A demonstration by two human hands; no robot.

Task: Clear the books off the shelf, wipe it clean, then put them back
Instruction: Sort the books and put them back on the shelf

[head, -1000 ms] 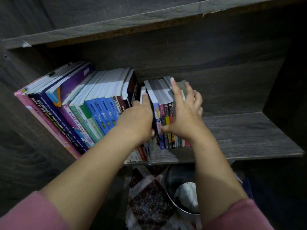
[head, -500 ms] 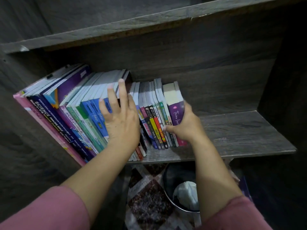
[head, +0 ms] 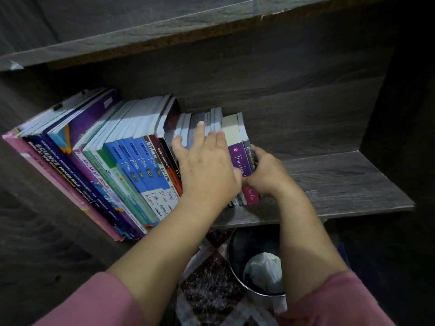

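Sleeves: pink fabric sleeves point(head: 94, 302) nearest the camera, both arms reaching up towards the purple glossy paperback point(head: 237, 158).
Bin: round black metal bin point(head: 253, 240) on the floor, below the purple paperback, with a crumpled white wad point(head: 263, 269) inside. I cannot tell whether the wad is a wiping cloth or rubbish.
Mat: dark red and white patterned mat point(head: 211, 285) left of the bin, also below the purple paperback.
Shelf: dark grey wood-grain shelf board point(head: 341, 184), bare to the right of the purple paperback.
Right hand: right hand point(head: 266, 177) curls round the right end of the row, thumb on the purple paperback's spine. It probably braces the block from that side.
Left hand: left hand point(head: 207, 168) lies just left of the purple paperback. Its fingers point(head: 200, 130) are spread over the top edges, with the thumb at the block's left side.
Books: the small paperbacks point(head: 211, 121) stand upright, squeezed between both hands, likely to come off as one bundle.
Textbooks: the tall blue, green and pink textbooks point(head: 131, 165) lean left of the purple paperback, untouched.
Stage: clearing looks barely begun.
Back: dark grey back panel point(head: 282, 114) behind the purple paperback, upper grey shelf board point(head: 164, 36) above it.
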